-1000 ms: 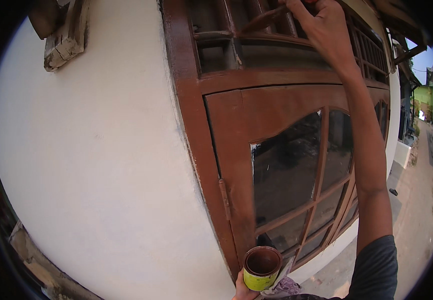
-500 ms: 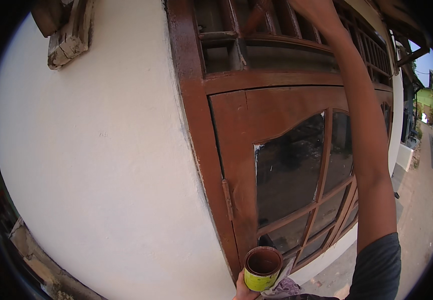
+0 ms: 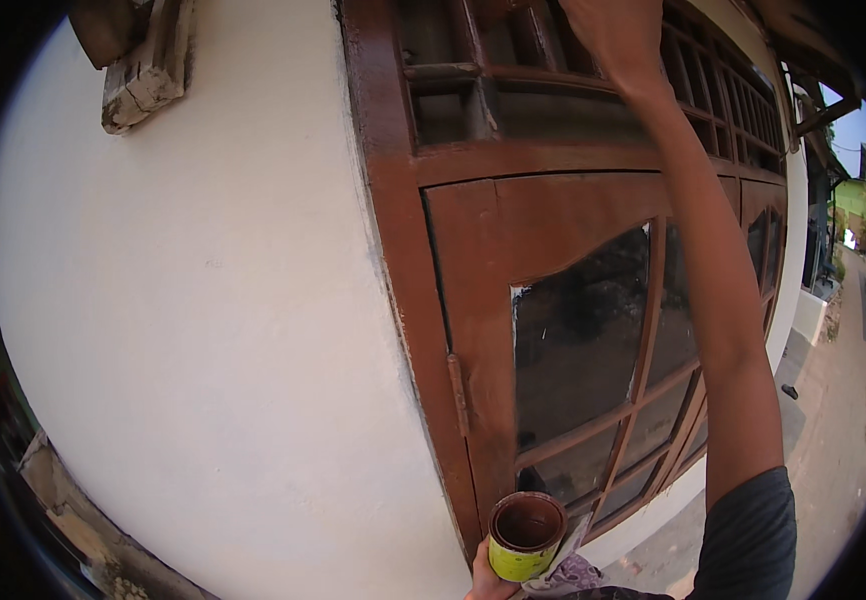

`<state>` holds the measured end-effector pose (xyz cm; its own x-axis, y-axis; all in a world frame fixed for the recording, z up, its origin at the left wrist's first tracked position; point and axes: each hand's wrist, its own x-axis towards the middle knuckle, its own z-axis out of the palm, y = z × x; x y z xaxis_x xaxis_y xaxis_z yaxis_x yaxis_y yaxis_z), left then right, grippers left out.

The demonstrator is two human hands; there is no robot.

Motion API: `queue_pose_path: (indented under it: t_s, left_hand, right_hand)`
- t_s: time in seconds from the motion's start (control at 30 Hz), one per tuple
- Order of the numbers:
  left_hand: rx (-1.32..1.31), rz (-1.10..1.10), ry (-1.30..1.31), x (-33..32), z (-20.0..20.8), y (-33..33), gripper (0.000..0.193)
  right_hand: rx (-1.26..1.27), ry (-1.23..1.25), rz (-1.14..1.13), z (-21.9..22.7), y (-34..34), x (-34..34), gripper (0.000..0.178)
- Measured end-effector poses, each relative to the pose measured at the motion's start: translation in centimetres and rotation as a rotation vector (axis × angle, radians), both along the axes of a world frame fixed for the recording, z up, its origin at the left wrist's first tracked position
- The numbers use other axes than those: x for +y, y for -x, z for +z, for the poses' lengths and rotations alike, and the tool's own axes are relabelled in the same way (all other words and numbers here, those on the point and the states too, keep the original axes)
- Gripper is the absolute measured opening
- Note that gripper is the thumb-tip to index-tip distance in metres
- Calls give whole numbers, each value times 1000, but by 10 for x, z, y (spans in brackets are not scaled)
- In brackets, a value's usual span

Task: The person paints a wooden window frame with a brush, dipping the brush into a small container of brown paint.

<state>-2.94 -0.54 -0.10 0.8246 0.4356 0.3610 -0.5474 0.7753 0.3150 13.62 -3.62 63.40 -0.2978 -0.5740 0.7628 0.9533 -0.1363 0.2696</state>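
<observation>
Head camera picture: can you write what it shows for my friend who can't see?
A person's left hand holds a yellow-green can, brown inside; the right hand, partly cut off by the top edge, is raised at a brown grille above a brown window. A white wall fills much of the left side, and a path runs away on the right.

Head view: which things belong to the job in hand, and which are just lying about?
In the job:
left hand, holding the yellow-green can
right hand, raised at the slatted top of the brown window frame
perhaps the patterned cloth by the can

Seemingly not:
small dark object lying at right
wooden beam end, upper left
</observation>
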Motion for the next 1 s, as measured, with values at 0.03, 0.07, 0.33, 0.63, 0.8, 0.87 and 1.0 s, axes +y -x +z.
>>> queue_pose_path:
  t_s: [0.03, 0.07, 0.33, 0.63, 0.8, 0.87, 1.0]
  left_hand:
    - [18, 49, -10, 0, 2, 5, 57]
    - [35, 102, -20, -1, 3, 9, 57]
    - [-44, -21, 65, 10, -5, 3, 56]
    - [-104, -112, 143, 11, -1, 0, 57]
    - [623, 67, 486, -5, 61, 6, 58]
    - [668, 64, 530, -6, 64, 6, 59]
    - [441, -8, 328, -6, 25, 10, 59]
  right_hand:
    - [-45, 20, 99, -16, 8, 14, 36]
    - [-89, 38, 198, -26, 11, 27, 36]
    - [-36, 193, 130, -17, 9, -6, 37]
    - [-149, 203, -142, -2, 13, -5, 39]
    - [8, 331, -34, -18, 18, -10, 40]
    - [56, 303, -112, -17, -2, -10, 39]
    - [-86, 138, -166, -20, -41, -27, 35]
